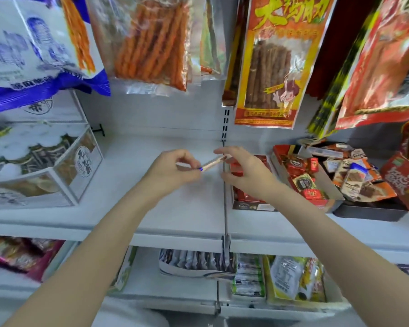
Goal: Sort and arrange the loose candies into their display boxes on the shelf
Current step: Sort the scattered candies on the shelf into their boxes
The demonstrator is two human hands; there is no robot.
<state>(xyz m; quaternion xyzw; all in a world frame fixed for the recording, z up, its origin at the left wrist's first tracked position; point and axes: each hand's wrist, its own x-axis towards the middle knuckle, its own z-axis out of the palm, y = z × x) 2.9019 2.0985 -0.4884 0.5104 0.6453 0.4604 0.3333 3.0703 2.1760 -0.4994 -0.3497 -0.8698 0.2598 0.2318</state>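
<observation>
Both hands are holding one slim candy stick over the bare white shelf, just left of the metal divider. The left hand is pinching its near, blue-tipped end, fingers curled round it; the right hand is pinching the far end between thumb and fingertips, so each grip is closed on the stick. This is looking like the sorting step: a loose piece is being picked out and straightened before going into a box. To the right, just past the divider, the red display box is sitting partly under the right wrist, with the mixed candy box and a dark tray of loose packets farther right. The next move is probably calling for matching the stick to its own box, which I cannot identify here, then carrying it across the divider. Hanging snack bags are crowding the space above, and the clear bins are bounding the left, so the open room is lying low and central
</observation>
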